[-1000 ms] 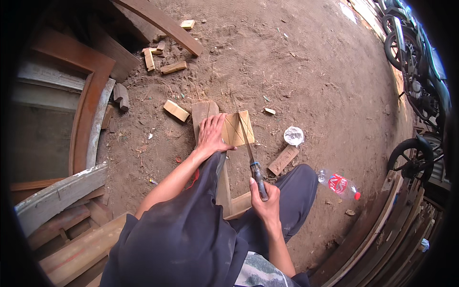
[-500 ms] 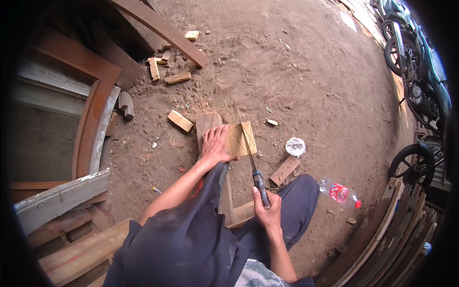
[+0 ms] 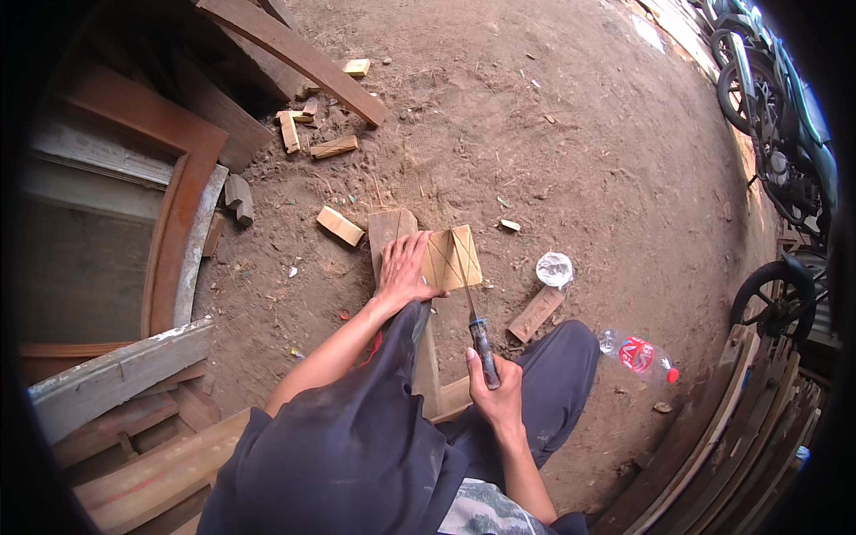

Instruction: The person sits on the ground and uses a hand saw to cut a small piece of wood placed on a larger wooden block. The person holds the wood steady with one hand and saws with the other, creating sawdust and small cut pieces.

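Pale-yellow square wooden block [image 3: 439,265] crossed by a thin, dark-handled metal saw [image 3: 481,340].
Left hand [image 3: 405,276] flat against the block, thumb apart; right hand [image 3: 500,393] clamped on the saw.

Open-air woodworking yard: dirt ground [image 3: 588,169], stacked boards [image 3: 691,446], wooden frame [image 3: 198,141], scattered offcuts [image 3: 340,226], handsaw [image 3: 481,337], parked motorbikes [image 3: 777,167].

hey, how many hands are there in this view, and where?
2. The left hand is spread at the left side of the pale marked wood block; the right hand grips the dark handle of the saw. No others show.
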A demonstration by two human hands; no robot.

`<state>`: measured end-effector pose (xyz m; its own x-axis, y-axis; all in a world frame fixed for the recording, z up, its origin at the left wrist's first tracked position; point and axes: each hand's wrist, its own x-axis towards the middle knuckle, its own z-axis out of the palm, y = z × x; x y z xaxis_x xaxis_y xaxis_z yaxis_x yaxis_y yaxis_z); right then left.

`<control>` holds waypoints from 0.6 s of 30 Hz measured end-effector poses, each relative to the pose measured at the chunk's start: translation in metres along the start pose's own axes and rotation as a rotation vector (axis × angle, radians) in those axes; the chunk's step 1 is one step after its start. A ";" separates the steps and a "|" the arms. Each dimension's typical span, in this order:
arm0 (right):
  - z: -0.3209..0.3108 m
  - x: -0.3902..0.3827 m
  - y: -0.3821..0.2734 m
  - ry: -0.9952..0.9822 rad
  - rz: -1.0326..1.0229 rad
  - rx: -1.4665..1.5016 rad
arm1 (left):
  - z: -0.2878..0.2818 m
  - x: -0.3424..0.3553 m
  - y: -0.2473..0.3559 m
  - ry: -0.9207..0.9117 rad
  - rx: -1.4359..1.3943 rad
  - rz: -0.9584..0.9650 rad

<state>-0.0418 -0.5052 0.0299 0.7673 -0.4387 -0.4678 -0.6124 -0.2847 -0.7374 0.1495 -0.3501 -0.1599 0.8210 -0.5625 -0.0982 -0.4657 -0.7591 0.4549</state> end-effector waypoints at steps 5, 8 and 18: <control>-0.031 -0.046 0.000 -0.012 0.058 0.014 | 0.002 -0.003 -0.001 -0.004 0.016 -0.024; -0.028 -0.038 0.006 0.000 0.041 0.055 | 0.005 -0.001 -0.001 0.021 0.004 -0.013; -0.034 -0.054 0.002 -0.014 0.075 -0.006 | 0.000 -0.002 0.003 -0.031 -0.006 -0.050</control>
<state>-0.0908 -0.5113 0.0700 0.7219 -0.4473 -0.5280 -0.6691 -0.2570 -0.6973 0.1466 -0.3510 -0.1579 0.8325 -0.5338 -0.1483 -0.4221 -0.7845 0.4544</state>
